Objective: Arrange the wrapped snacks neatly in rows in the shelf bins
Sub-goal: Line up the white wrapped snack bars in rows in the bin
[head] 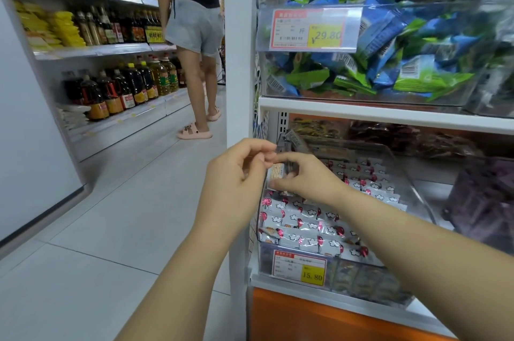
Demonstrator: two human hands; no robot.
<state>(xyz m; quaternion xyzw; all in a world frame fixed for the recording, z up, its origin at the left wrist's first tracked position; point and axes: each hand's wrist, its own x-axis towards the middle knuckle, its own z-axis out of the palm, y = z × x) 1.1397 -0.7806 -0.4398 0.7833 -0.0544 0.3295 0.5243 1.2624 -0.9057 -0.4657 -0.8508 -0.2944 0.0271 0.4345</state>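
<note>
Wrapped snacks (319,225) are lying in flat, overlapping rows in the lower bin (414,193), a clear one on the bottom shelf. Their wrappers are showing white with red marks and small cloud shapes; the print is too small to read.

Lower price tag (300,268), fixed to the bin front, is showing "15.80" in a yellow box. The other lines are illegible.

Upper price tag (308,29) is reading "¥29.80" on yellow, with the character 斤 beside it. It is hanging on the upper bin (445,6), which is holding loose blue and green packets (389,42) with barcodes facing out.

Single packet (276,172), with a pale label and brownish print, is being held upright just above the left end of the rows, near the bin's left wall. The right hand (306,176) is pinching it, thumb under and forefinger over.

The left hand (236,173) is hovering beside it with fingers curled, tips meeting the right forefinger. It is possibly touching the wrapper's top edge, but I cannot tell, as the contact is hidden.

A dark wrapper (292,140) is standing up just behind both hands.

A person (194,20) is standing in the aisle by shelves of bottles (133,87).
</note>
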